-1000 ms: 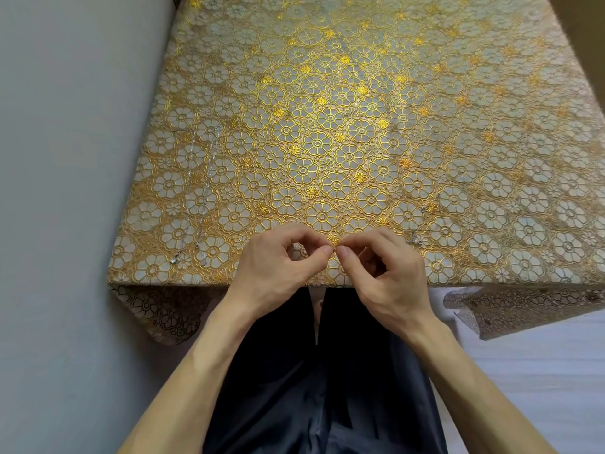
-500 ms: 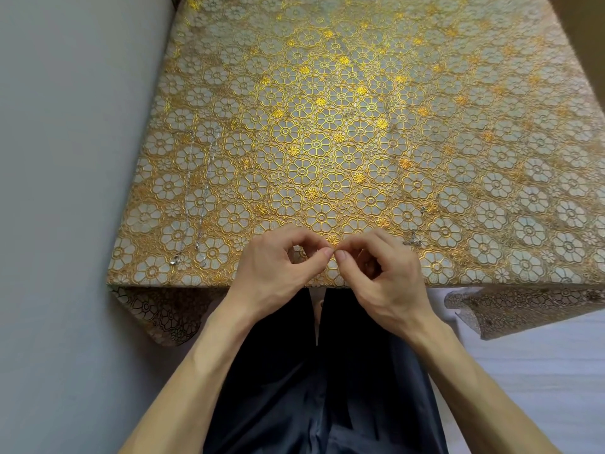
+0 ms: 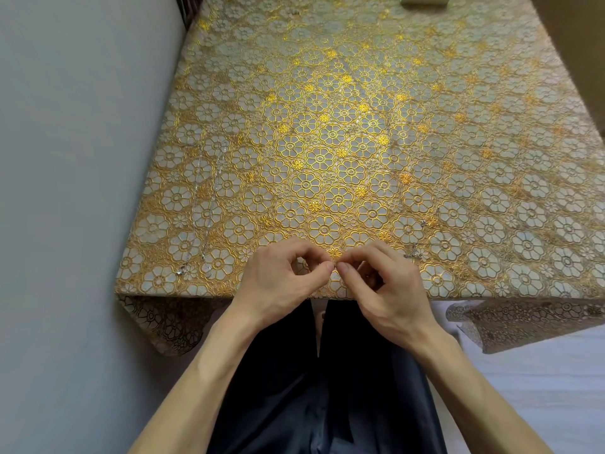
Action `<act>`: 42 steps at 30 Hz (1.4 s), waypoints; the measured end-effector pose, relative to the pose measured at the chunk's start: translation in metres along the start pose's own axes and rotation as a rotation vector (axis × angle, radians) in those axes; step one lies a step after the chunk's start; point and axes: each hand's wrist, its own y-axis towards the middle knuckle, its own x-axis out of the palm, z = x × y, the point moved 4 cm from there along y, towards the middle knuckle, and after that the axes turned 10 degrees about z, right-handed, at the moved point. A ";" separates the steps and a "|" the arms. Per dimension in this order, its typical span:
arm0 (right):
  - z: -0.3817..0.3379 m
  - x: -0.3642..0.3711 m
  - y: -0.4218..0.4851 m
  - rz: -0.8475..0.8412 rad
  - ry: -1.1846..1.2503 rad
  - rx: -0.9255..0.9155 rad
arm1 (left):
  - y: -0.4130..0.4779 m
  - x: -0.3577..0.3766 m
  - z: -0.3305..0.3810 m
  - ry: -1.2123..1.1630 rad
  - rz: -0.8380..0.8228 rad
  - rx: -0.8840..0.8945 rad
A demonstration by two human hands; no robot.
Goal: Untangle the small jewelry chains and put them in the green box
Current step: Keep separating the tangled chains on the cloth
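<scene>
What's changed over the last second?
Nothing really moved. The left hand and right hand keep pinching fingertip to fingertip at the table's near edge, presumably on a fine chain I cannot see. The loose chain at left lies as before. The view tilted, revealing the green box.

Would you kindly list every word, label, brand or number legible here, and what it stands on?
None: no readable text shows on the gold floral lace tablecloth, the pale green box at the far edge, or the thin silver chain lying at the left.
</scene>
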 end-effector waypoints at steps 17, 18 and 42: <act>-0.002 0.001 0.001 -0.136 -0.156 -0.111 | 0.008 0.000 0.005 0.113 -0.120 -0.034; -0.003 0.001 0.002 -0.137 -0.145 -0.098 | 0.008 -0.001 0.006 0.105 -0.117 -0.029; 0.011 -0.004 0.015 0.015 -0.028 0.234 | 0.009 0.016 -0.002 0.242 0.342 0.436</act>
